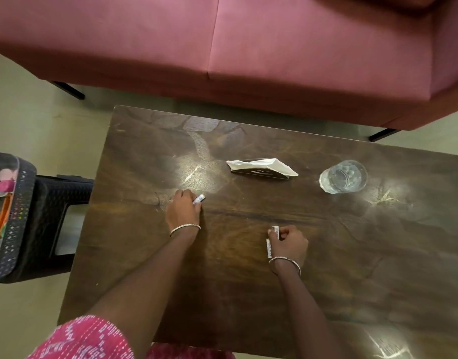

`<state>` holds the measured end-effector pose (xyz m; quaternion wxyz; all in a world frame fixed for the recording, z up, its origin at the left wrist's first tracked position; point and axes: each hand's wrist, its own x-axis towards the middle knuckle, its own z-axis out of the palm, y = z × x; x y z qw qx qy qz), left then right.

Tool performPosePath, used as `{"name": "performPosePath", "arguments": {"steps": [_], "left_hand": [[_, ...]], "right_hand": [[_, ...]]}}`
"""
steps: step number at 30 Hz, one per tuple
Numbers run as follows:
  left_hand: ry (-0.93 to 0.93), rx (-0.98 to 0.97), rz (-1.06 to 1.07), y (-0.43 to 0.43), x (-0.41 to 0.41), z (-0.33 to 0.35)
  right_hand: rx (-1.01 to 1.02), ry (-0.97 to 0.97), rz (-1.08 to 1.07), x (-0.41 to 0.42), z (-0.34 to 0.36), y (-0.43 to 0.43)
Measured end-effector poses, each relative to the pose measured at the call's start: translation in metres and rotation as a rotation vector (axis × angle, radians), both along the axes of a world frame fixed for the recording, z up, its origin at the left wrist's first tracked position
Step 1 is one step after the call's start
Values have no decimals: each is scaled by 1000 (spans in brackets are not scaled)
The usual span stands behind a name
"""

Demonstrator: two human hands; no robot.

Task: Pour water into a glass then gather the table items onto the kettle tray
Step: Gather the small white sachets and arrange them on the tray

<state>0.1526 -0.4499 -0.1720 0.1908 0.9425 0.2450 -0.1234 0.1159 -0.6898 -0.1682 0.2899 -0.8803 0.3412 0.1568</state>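
On the dark wooden table [248, 294] my left hand [183, 209] curls round a small white sachet [199, 199] whose end sticks out by the fingers. My right hand [290, 244] pinches two more white sachets [269, 247], one pointing up and one running along the wrist. A clear glass [343, 176] holding water stands at the right back of the table. A black napkin holder [259, 173] with a white napkin sits near the middle back. At the left edge of the view, a patterned black tray [14, 216] rests on a dark stool; the kettle is not visible.
A pink sofa [248, 47] runs along the far side of the table, its black legs on the pale floor. The dark plastic stool [57, 211] under the tray touches the table's left side. Small pink cups show inside the tray.
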Motion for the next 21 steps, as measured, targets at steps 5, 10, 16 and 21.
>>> {"name": "performPosePath", "arguments": {"steps": [5, 10, 16, 21], "left_hand": [[-108, -299, 163, -4, -6, 7], [-161, -547, 264, -9, -29, 15], [-140, -595, 280, -16, -64, 14], [-118, -566, 302, -20, -83, 12]], "right_hand": [[41, -12, -49, 2, 2, 0], [46, -8, -132, -3, 10, -3], [-50, -7, -13, -19, 11, -12], [-206, -172, 265, -35, 13, 3]]}}
